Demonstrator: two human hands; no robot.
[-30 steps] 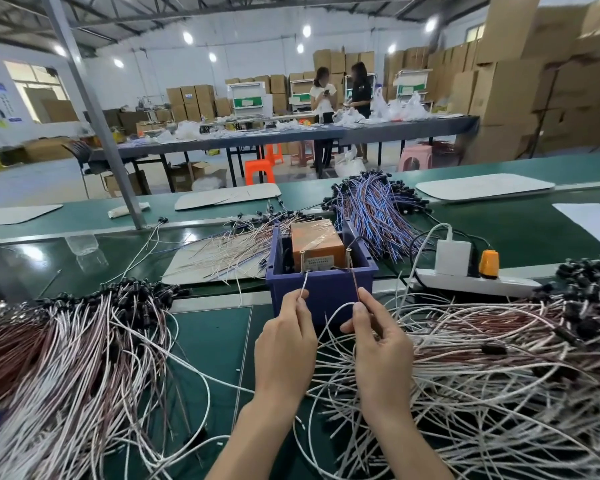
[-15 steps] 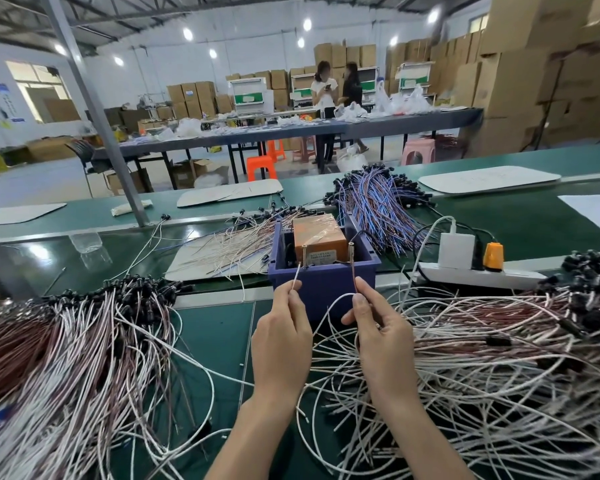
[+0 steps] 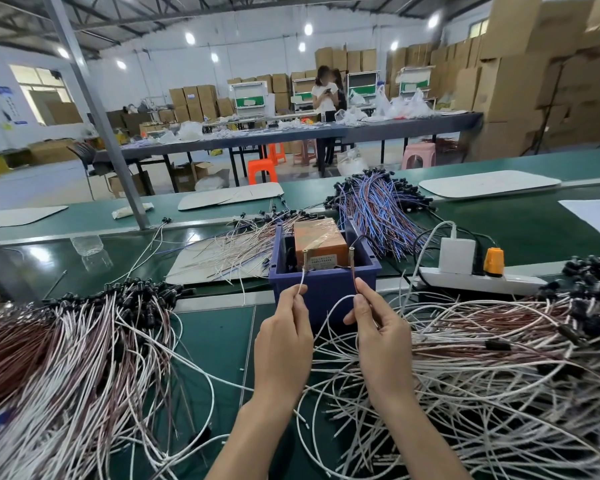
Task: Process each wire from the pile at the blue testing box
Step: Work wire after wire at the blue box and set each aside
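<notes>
I see a bright hall, ceiling lamps [image 3: 190, 37] overhead, glare on the green belt [image 3: 39, 252], soft shadows, edges bowed, right-hand cartons [image 3: 568, 81] blurred.

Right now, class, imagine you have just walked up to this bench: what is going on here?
A person is working at a blue testing box on a green bench. The left hand pinches a white wire end and holds it up to the left brass pin. The right hand pinches a brown wire end up at the right brass pin. An orange unit sits inside the box. A left pile and a right pile of wires flank the hands.
</notes>
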